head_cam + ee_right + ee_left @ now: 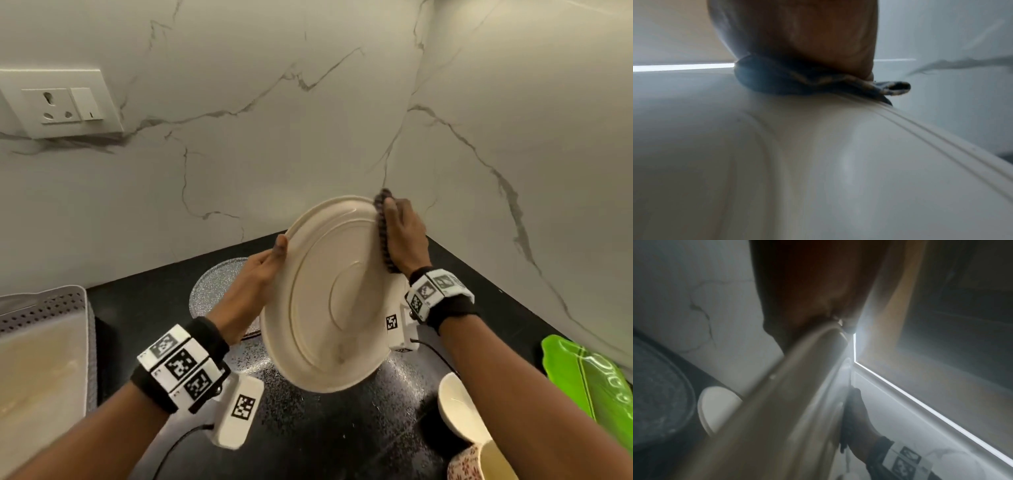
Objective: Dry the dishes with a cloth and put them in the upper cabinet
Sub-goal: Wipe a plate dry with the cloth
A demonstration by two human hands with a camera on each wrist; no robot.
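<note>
A cream plate (329,301) is held tilted on its edge above the black counter (308,431), its underside with the foot ring towards me. My left hand (263,270) grips its left rim, thumb on the near face. My right hand (404,236) holds a dark cloth (382,226) against the plate's upper right rim; its fingers are hidden behind the plate. The left wrist view shows the plate rim (777,402) under my left hand (813,288). In the right wrist view the cloth (797,81) is pressed onto the plate (818,162).
A grey perforated drying tray (44,308) stands at the left. A speckled grey plate (212,287) lies on the counter under the held plate. At the right are a cream bowl (459,411), a green leaf-shaped dish (589,377) and a floral cup (466,462). Marble walls meet in a corner behind.
</note>
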